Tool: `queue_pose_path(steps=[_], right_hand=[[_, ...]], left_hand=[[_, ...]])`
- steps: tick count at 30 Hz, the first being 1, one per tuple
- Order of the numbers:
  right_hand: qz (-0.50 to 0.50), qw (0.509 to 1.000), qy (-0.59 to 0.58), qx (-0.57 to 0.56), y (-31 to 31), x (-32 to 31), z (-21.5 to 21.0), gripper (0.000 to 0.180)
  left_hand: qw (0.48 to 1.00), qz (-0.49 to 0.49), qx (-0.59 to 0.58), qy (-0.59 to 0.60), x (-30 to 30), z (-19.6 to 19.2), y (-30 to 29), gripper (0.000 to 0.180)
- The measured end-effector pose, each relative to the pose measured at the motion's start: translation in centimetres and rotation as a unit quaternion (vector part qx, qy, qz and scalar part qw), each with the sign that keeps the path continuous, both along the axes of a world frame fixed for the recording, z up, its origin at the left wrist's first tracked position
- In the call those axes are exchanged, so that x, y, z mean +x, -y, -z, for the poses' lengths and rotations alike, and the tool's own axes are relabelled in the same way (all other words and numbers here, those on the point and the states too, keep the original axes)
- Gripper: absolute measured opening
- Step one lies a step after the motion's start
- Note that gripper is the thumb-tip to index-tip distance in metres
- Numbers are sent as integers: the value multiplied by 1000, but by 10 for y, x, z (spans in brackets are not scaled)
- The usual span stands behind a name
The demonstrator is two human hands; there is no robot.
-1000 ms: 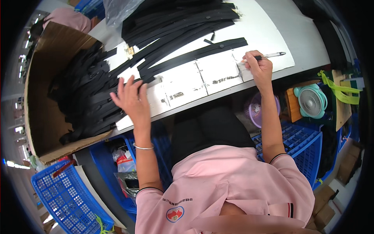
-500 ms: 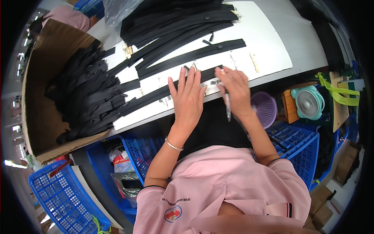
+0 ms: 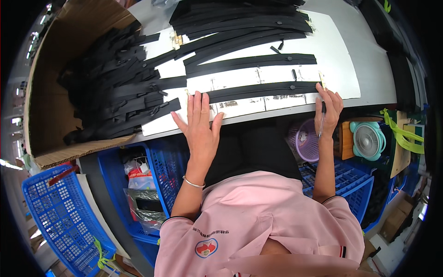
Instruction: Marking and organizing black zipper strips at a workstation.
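The black zipper strip (image 3: 258, 91) lies on a white board (image 3: 341, 51) atop the counter (image 3: 376, 85), long axis running left to right. The left hand (image 3: 201, 131), fingers spread and gripping nothing, rests at its left end; the right hand (image 3: 329, 113), fingers grasping a pen (image 3: 321, 125), meets its right end.

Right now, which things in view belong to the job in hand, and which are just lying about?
Apparently in use:
Front black strip, left hand and right hand at its ends
Pen in the right hand
White board underneath
Black strips stacked behind
Cardboard box of strips

Apparently lying about:
Small fan
Purple basket
Blue basket, lower left
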State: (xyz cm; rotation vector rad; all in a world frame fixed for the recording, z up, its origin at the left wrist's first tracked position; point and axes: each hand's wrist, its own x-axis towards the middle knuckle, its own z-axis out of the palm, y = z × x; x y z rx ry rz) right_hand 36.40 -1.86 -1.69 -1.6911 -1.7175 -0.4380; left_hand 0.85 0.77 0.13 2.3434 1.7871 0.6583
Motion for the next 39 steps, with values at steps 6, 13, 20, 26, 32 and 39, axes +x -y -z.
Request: queue_pose_path(steps=[6, 13, 20, 26, 32, 39], right_hand=[[3, 995, -90, -31, -7, -33, -29, 28], [-224, 853, -443, -158, -46, -142, -60, 15], [-271, 821, -456, -209, -79, -198, -33, 13], [-250, 860, -388, -217, -82, -203, -30, 15], [-250, 879, -346, -212, -81, -205, -30, 12], [-266, 866, -377, -193, -81, -203, -24, 14]], left_hand=[[1000, -3, 20, 1, -4, 3, 0, 65], [999, -20, 39, 11, -4, 5, 0, 65], [997, -29, 64, 20, 0, 10, -1, 62], [996, -33, 68, 37, -1, 13, 0, 61], [996, -35, 67, 50, -1, 13, 0, 61], [996, -35, 74, 39, -1, 13, 0, 59]])
